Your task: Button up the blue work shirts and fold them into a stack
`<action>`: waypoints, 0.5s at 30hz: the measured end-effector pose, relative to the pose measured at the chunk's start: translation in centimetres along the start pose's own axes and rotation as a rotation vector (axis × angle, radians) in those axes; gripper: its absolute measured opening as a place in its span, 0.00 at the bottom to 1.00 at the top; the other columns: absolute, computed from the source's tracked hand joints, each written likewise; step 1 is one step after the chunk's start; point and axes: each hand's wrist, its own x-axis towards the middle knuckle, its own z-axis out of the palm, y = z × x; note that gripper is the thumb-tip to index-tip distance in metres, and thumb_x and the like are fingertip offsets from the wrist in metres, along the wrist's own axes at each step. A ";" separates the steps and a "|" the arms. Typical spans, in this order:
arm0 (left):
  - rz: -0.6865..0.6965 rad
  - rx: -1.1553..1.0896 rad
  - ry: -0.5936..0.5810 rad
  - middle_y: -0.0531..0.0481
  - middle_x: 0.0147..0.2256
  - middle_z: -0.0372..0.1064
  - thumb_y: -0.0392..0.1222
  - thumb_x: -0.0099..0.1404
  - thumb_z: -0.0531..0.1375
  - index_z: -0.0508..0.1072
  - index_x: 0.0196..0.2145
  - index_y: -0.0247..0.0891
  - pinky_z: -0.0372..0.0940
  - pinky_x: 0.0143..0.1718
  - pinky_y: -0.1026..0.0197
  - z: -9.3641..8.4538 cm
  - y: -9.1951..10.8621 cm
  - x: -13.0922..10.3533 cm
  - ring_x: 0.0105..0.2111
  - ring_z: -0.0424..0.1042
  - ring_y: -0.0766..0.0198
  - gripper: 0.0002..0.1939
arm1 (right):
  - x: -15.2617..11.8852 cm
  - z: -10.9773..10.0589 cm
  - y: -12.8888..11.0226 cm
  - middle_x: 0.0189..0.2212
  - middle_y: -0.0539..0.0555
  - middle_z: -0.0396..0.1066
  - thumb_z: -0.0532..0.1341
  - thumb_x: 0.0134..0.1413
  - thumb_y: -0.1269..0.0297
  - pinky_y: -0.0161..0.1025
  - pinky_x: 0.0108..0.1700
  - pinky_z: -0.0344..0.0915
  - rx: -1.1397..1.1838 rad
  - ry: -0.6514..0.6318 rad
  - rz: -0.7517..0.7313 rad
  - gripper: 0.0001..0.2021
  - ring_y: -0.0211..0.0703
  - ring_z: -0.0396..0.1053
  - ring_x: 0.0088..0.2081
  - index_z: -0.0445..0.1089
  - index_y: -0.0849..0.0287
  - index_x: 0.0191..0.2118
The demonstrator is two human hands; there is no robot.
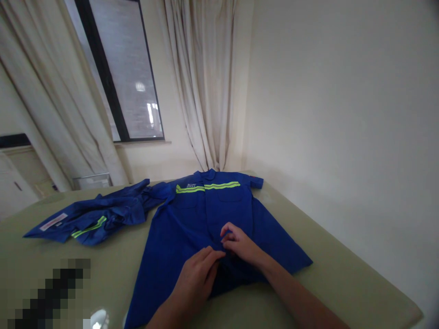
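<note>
Shirt [187, 228]: spread front-up on the table [343, 283]. Left hand [198, 270] and right hand [242, 244]: over the shirt's lower front, fingers bent, narrowly spaced; cloth grip cannot be determined. Crumpled garment [125, 214]: left of the shirt.

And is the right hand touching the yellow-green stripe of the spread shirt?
Apart: the head view shows blue shirt fabric between the right hand and the stripe.

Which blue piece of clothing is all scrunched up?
The crumpled bundle on the left; the shirt to its right lies spread out, its front facing up.
</note>
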 end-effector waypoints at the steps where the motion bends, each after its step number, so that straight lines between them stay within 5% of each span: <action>1: -0.026 -0.055 0.031 0.49 0.45 0.76 0.37 0.74 0.49 0.71 0.55 0.49 0.71 0.48 0.61 0.0 -0.2 0.1 0.44 0.76 0.62 0.18 | -0.3 0.1 -0.4 0.34 0.47 0.71 0.62 0.52 0.68 0.33 0.31 0.60 -0.044 0.011 -0.078 0.12 0.36 0.65 0.28 0.67 0.54 0.43; 5: -0.169 -0.186 0.205 0.50 0.40 0.76 0.40 0.73 0.53 0.71 0.49 0.45 0.71 0.43 0.60 -0.3 -0.3 0.5 0.39 0.76 0.61 0.11 | -1.4 0.1 -1.9 0.47 0.53 0.73 0.62 0.60 0.62 0.40 0.50 0.64 -0.248 -0.003 -0.408 0.08 0.45 0.69 0.48 0.76 0.53 0.44; 8: -0.202 -0.199 0.310 0.50 0.37 0.76 0.40 0.72 0.53 0.72 0.43 0.43 0.70 0.41 0.59 -0.5 -0.2 0.6 0.37 0.75 0.60 0.08 | -1.7 -0.1 -2.3 0.45 0.54 0.76 0.66 0.56 0.64 0.45 0.56 0.61 -0.314 -0.080 -0.489 0.11 0.47 0.70 0.48 0.77 0.54 0.45; 15: -0.121 -0.273 0.281 0.51 0.38 0.75 0.37 0.69 0.56 0.75 0.44 0.44 0.67 0.39 0.62 -1.0 -0.5 0.9 0.37 0.73 0.61 0.09 | -0.9 0.4 -1.2 0.37 0.53 0.75 0.69 0.56 0.56 0.41 0.46 0.62 -0.235 0.068 -0.488 0.09 0.46 0.70 0.42 0.78 0.56 0.35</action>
